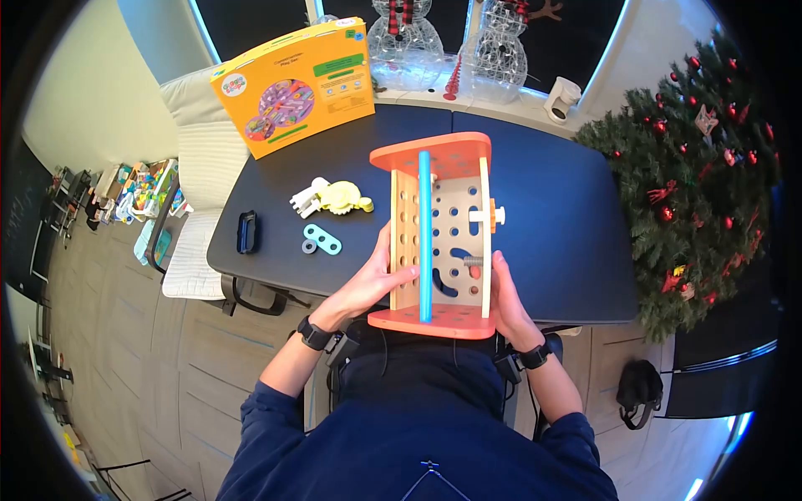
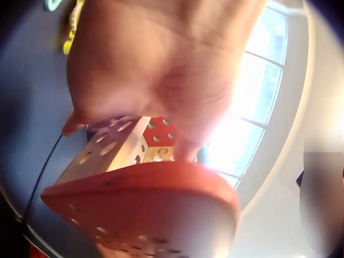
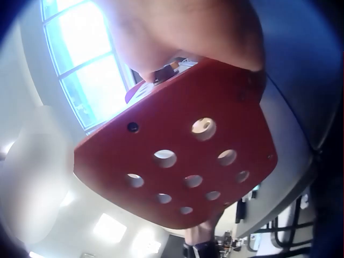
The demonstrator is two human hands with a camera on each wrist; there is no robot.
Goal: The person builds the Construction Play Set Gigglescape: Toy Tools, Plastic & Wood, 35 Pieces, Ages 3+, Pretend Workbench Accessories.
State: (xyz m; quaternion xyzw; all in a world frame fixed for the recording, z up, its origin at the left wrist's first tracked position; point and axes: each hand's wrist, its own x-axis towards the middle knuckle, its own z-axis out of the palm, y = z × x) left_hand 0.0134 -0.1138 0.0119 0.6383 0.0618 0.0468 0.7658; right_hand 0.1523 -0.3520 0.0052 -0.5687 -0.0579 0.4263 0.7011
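Note:
Both hands hold a wooden toy toolbox over the table's near edge, its open top facing me. It has red end panels, pale walls with round holes and a blue rod across the opening. My left hand grips the left wall, thumb reaching inside and fingers behind. On the opposite side, my right hand grips the right wall near the lower red panel, its fingers mostly hidden. A white peg with an orange piece sticks through the right wall. Below it a grey screw shows inside.
On the dark table lie a yellow gear-like piece, a white piece, a teal strip with holes, a grey ring and a black tray. An orange box stands behind; a decorated tree is at right.

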